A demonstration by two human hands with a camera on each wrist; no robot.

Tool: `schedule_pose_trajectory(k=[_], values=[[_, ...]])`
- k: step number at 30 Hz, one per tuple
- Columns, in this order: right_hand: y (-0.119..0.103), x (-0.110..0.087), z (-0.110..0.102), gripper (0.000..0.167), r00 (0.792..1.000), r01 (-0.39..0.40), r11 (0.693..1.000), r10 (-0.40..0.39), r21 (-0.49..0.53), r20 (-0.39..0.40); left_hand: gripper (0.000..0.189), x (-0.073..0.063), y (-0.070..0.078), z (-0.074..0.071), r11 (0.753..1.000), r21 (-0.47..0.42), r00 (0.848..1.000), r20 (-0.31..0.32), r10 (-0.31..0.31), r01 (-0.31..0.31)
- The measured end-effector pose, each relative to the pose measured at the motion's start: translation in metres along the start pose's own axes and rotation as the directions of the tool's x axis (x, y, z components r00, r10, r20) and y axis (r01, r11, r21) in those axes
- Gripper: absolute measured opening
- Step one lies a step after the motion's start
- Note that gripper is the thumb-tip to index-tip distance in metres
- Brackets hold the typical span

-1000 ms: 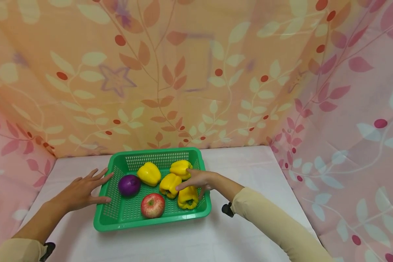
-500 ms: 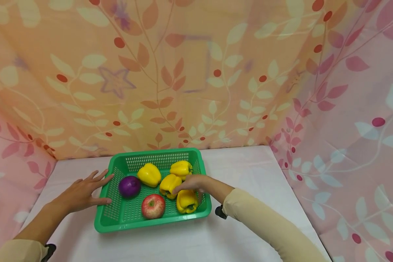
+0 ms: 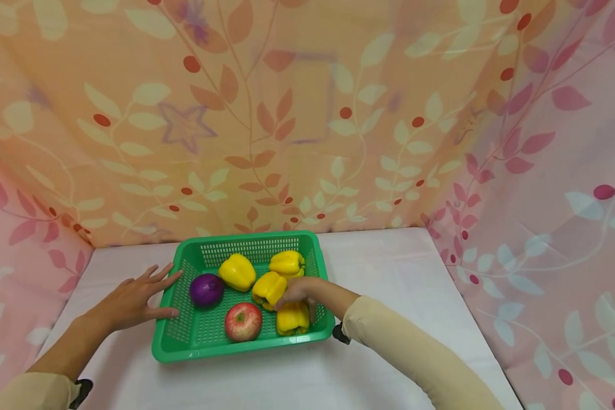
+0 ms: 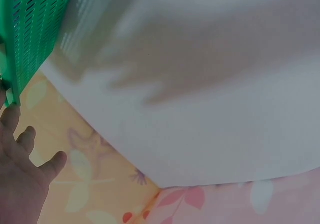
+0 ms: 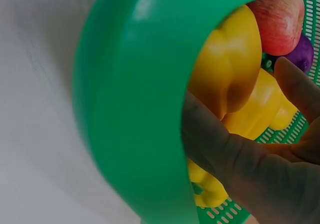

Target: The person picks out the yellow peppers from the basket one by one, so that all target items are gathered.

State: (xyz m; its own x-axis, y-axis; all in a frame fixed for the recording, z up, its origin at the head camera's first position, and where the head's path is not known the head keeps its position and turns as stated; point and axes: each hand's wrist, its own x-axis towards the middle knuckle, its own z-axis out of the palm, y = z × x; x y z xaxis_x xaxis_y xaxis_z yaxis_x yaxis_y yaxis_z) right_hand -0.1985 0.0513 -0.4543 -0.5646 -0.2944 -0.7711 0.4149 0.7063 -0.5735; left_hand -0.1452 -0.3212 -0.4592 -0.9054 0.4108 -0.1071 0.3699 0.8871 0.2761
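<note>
In the head view a green plastic basket (image 3: pixel 236 349) holds several yellow bell peppers, a red apple (image 3: pixel 243 322) and a round purple fruit or vegetable (image 3: pixel 206 289). My right hand (image 3: pixel 301 290) reaches in over the right side, thumb and fingers spread on either side of the front-right bell pepper (image 3: pixel 292 320). In the right wrist view, a gap shows between the thumb and that bell pepper (image 5: pixel 231 58); the basket wall hides the other fingertips. My left hand (image 3: pixel 129 302) lies along the basket's left rim, fingers straight and spread, fingertips touching it.
Other bell peppers lie close by: one in the middle (image 3: pixel 269 289), one at the back right (image 3: pixel 286 263), one at the back left (image 3: pixel 237 272). A white-covered table (image 3: pixel 384 273) carries the basket. Floral cloth (image 3: pixel 307 125) walls off the back and sides.
My right hand has moved lower and slightly left, down over the front-right bell pepper, covering more of it. The left hand keeps its place at the rim.
</note>
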Motion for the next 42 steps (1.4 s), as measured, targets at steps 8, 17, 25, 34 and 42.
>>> schedule_pose_trajectory(k=[8, 17, 25, 34, 42], values=[[0.002, 0.006, -0.001, 0.055, 0.999, -0.022, 1.000, 0.022, 0.008, 0.027, 0.092, 0.000, -0.001, 0.002, 1.000, 0.000, 1.000, -0.002, 0.003, -0.003], [0.003, 0.010, -0.006, 0.044, 0.998, -0.033, 0.999, 0.033, -0.013, 0.048, 0.092, 0.001, 0.001, 0.002, 1.000, -0.012, 1.000, 0.008, -0.014, 0.014], [0.001, 0.005, -0.012, 0.040, 0.997, -0.013, 1.000, 0.014, -0.019, 0.072, 0.093, -0.001, 0.003, 0.000, 1.000, -0.005, 1.000, 0.012, -0.014, 0.014], [-0.014, -0.009, -0.039, 0.038, 0.992, 0.105, 0.993, -0.108, 0.048, 0.071, 0.093, -0.001, 0.001, 0.000, 1.000, 0.002, 1.000, 0.003, -0.010, 0.010], [-0.027, -0.030, -0.063, 0.040, 0.960, 0.252, 0.953, -0.268, 0.165, 0.084, 0.092, -0.001, 0.002, 0.001, 1.000, 0.007, 1.000, 0.000, -0.005, 0.005]])
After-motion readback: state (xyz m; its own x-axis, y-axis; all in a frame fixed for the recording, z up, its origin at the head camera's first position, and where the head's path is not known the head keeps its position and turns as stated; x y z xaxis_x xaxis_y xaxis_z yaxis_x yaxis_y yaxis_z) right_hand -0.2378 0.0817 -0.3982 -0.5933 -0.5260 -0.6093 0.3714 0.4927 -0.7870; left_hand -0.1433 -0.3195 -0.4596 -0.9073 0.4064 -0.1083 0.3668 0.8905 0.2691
